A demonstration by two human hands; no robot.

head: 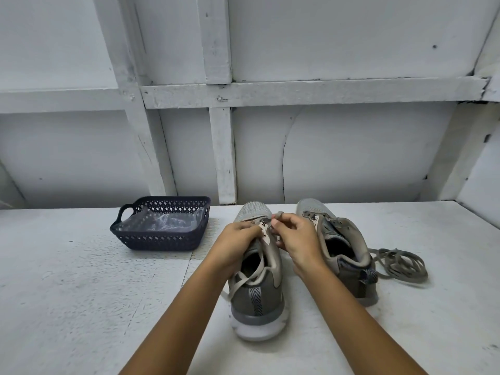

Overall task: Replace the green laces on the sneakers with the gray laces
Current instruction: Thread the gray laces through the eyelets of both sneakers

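Two grey sneakers stand side by side on the white table, heels toward me. My left hand [239,235] and my right hand [293,234] meet over the eyelets of the left sneaker [257,290]. My right hand pinches a grey lace [250,277] near the toe end, and the lace trails back over the shoe opening and down the heel side. My left hand's fingers curl on the shoe's upper by the eyelets. The right sneaker [343,239] has no lace in its eyelets. A loose bundle of grey-green lace [400,265] lies to its right.
A dark perforated plastic basket [162,243] with a handle and a clear plastic liner sits at the back left of the table [81,293]. A white panelled wall rises right behind the table's far edge.
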